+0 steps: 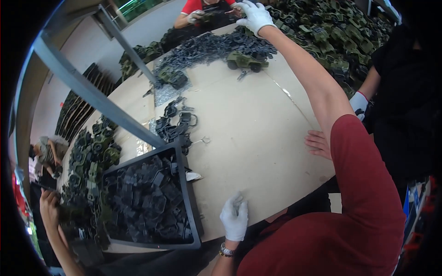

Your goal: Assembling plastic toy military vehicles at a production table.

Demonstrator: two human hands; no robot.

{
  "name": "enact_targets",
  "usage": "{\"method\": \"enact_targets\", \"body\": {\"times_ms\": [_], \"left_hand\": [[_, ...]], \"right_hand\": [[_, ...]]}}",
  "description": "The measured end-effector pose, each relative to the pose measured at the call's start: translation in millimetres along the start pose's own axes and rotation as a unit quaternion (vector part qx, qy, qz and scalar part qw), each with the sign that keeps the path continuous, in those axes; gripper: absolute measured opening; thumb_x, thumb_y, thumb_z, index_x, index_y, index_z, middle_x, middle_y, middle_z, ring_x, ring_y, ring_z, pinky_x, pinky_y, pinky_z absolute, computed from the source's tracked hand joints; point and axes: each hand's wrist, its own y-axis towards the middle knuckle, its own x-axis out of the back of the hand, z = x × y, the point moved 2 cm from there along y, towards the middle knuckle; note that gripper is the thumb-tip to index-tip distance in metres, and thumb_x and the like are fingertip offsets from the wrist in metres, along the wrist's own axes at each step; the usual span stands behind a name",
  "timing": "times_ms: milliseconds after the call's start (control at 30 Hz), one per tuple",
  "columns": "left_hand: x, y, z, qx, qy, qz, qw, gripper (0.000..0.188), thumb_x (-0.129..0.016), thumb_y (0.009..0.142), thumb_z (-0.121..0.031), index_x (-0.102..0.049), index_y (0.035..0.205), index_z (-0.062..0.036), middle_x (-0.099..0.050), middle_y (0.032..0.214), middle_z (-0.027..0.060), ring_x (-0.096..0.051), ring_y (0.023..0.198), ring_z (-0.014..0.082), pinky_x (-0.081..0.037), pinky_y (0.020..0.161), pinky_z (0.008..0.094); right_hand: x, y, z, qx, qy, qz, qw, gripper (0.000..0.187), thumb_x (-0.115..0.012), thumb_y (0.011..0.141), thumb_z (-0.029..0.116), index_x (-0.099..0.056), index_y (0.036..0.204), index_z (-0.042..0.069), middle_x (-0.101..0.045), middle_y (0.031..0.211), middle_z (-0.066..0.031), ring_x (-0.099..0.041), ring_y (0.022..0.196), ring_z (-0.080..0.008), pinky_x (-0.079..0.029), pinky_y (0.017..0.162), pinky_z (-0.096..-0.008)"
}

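My right hand (255,18), in a white glove, reaches to the far side of the table with its fingers spread. It is next to a large heap of green and black toy vehicles (322,37), and nothing shows in its grasp. My left hand (235,218), also gloved, hovers by the near table edge, fingers loosely apart and without an object. A green toy truck (246,61) stands on the far part of the table, below a pile of small grey plastic parts (202,50). Another green toy vehicle (172,77) sits to its left.
A black crate (195,221) full of black plastic parts stands at the near left. Black frame-like pieces (177,122) lie beyond it, beside a metal post (101,96). Several co-workers surround the table; a bare hand (317,143) rests at its right edge.
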Motion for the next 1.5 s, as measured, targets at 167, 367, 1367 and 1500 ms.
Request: {"method": "enact_targets", "body": {"times_ms": [167,367,1367,1500], "left_hand": [[2,2,-8,0.028,-0.006,0.008,1.000,0.026,-0.069,0.087,-0.001,-0.064,0.112,0.0013,-0.070,0.084,0.0107,-0.060,0.057,0.0100,-0.049,0.051,0.0255],[2,1,-11,0.033,0.029,0.014,0.999,0.019,-0.072,0.085,-0.002,-0.067,0.103,-0.0018,-0.066,0.073,0.0067,-0.059,0.054,0.0098,-0.047,0.050,0.0257],[20,15,-7,0.083,-0.051,0.025,0.995,0.015,-0.072,0.085,0.000,-0.069,0.099,-0.0027,-0.071,0.087,0.0116,-0.067,0.071,0.0172,-0.053,0.064,0.0273],[20,15,-11,0.096,-0.078,0.033,0.992,0.016,-0.072,0.084,0.000,-0.069,0.099,-0.0037,-0.071,0.087,0.0113,-0.068,0.072,0.0187,-0.053,0.064,0.0280]], "right_hand": [[-56,-64,-36,-0.166,0.014,0.177,0.970,0.053,-0.070,0.079,0.040,-0.063,0.127,0.017,-0.064,0.125,-0.0120,-0.060,0.113,-0.0361,-0.047,0.100,-0.0436],[-65,-123,2,-0.066,0.053,0.048,0.995,0.022,-0.071,0.079,0.020,-0.067,0.100,0.014,-0.066,0.102,-0.0081,-0.060,0.101,-0.0314,-0.050,0.087,-0.0438],[-217,-40,301,0.058,0.163,0.469,0.866,0.057,-0.066,0.086,0.054,-0.057,0.134,0.026,-0.053,0.138,-0.0163,-0.053,0.124,-0.0399,-0.044,0.104,-0.0464],[-225,-49,274,0.052,0.186,0.405,0.894,0.039,-0.062,0.091,0.044,-0.065,0.119,0.017,-0.068,0.112,-0.0189,-0.063,0.106,-0.0389,-0.049,0.095,-0.0454]]}}
